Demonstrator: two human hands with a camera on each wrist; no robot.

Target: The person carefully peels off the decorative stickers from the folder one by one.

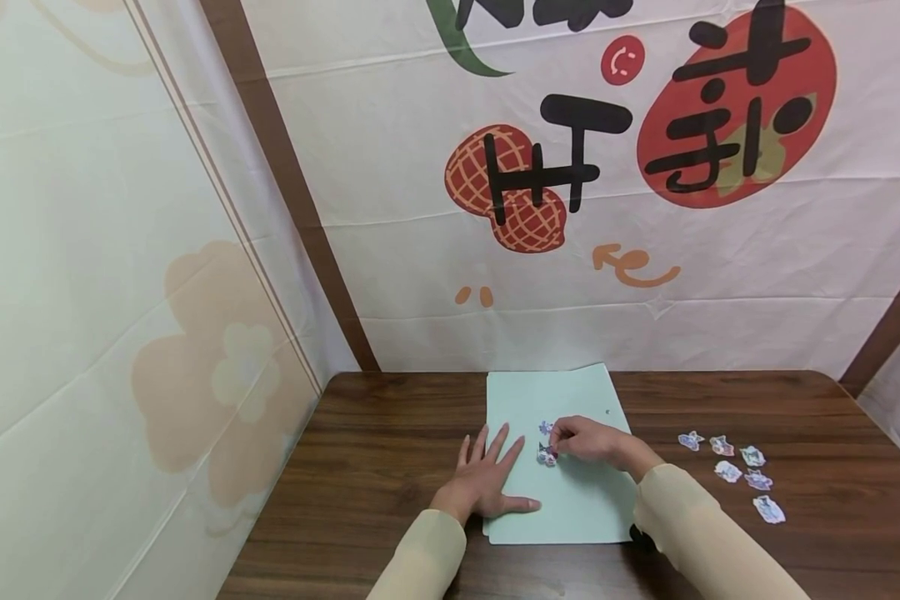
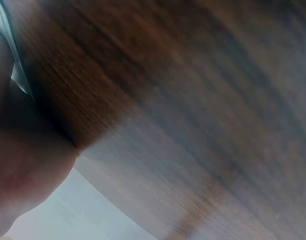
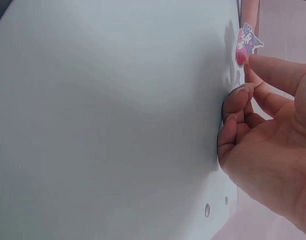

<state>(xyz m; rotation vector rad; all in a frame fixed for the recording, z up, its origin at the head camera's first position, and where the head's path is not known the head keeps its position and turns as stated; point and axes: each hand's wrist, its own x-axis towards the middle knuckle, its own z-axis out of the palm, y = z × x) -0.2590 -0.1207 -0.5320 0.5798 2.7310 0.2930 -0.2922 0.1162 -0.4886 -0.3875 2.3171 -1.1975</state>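
A pale green sheet with small eyelet-like rings [image 1: 585, 508] lies on the wooden table, its lower edge toward me. My left hand [image 1: 483, 485] rests palm down over its left edge, fingers spread. With thumb and forefinger my right hand [image 1: 591, 440] pinches a small cut-out sticker [image 3: 247, 44] of pink and purple cartoon figures. That sticker stands tilted just above the sheet in the right wrist view, while the hand's other fingers curl against the surface. Right beyond it, a small purple sticker [image 1: 545, 427] lies on the sheet. In the left wrist view, mostly table shows beside part of the palm [image 2: 28, 175].
Several loose cartoon stickers [image 1: 727, 472] lie scattered on the table [image 1: 690, 517] to the right. A small black object [image 1: 641, 537] shows partly under the right sleeve at the sheet's near corner. Printed cloth [image 1: 412, 250] hangs behind the table and at the left.
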